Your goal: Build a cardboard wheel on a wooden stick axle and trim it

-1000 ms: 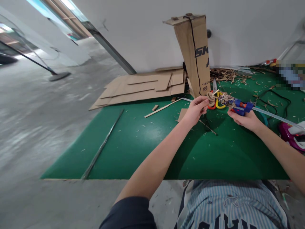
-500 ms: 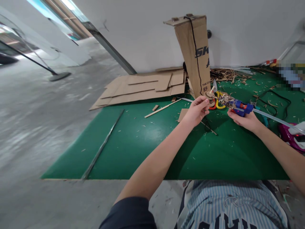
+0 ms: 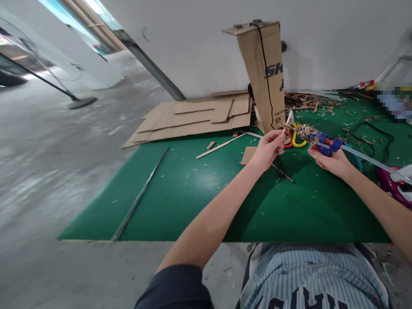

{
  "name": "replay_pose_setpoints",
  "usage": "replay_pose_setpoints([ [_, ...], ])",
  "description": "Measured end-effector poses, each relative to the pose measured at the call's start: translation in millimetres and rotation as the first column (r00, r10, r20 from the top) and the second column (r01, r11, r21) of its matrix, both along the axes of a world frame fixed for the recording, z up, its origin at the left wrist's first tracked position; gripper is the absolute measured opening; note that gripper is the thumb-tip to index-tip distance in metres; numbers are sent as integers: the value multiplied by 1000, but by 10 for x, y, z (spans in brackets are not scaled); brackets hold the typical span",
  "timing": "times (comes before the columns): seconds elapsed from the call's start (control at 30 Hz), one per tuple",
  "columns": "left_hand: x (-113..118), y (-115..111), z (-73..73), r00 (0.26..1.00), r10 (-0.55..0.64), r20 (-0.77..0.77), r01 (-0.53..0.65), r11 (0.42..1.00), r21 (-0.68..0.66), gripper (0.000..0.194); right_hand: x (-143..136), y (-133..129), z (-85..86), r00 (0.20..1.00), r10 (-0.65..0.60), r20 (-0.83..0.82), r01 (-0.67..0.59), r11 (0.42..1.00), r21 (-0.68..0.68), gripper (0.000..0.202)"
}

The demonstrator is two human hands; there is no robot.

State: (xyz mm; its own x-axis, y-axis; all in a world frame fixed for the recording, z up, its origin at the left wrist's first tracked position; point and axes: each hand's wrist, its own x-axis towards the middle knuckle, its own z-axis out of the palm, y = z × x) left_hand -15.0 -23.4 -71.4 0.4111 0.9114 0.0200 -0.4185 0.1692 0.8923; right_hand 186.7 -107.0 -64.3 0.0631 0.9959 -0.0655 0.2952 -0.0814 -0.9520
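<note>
My left hand (image 3: 268,150) is closed, pinching a short wooden stick (image 3: 284,130) between thumb and fingertips. A small cardboard piece (image 3: 288,126) sits at the stick, seen nearly edge-on. My right hand (image 3: 331,162) is wrapped round a blue glue gun (image 3: 328,146). A long clear glue stick (image 3: 373,160) juts from its back, and its front is clumped with scraps and dried strands. The nozzle end points left, close to the cardboard piece; whether they touch I cannot tell. Behind the hands lie scissors (image 3: 300,141) with yellow and red handles.
A tall cardboard structure (image 3: 262,77) with a black cord stands against the wall. Flat cardboard sheets (image 3: 193,118) lie left of it, brown scraps (image 3: 309,102) to its right. On the green table (image 3: 193,193) are a thin wooden strip (image 3: 220,146) and a purple device (image 3: 391,182).
My left hand has turned the stick and cardboard piece, so the piece now shows edge-on rather than its face. My right hand and the glue gun have stayed nearly in place.
</note>
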Motion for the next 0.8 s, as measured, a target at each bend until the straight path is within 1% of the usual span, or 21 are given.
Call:
replay_pose_setpoints([
  [0.1, 7, 6, 0, 998, 32, -60, -30, 999, 31, 17, -9, 1, 8, 1000, -13, 4, 13, 1000, 2, 52],
  [0.2, 7, 7, 16, 996, 39, -79, -39, 999, 1, 18, -5, 0, 6, 1000, -11, 2, 11, 1000, 6, 50],
  [0.33, -3, 6, 34, 998, 29, -58, -32, 997, -64, 15, 17, 12, -25, 999, -12, 43, 11, 1000, 11, 47],
  [0.47, -14, 13, 32, 1000, 2, -25, -4, 996, -93, 16, 18, 18, -31, 999, 7, 34, -8, 1000, 14, 44],
  [0.63, -15, 12, 34, 1000, -19, -11, 18, 998, -62, 22, 11, 7, -13, 999, 5, 45, -5, 1000, -7, 43],
  [0.8, -21, 13, 30, 1000, 4, 15, -4, 1000, -4, 30, 11, 7, -5, 997, 9, 73, -10, 1000, 5, 45],
])
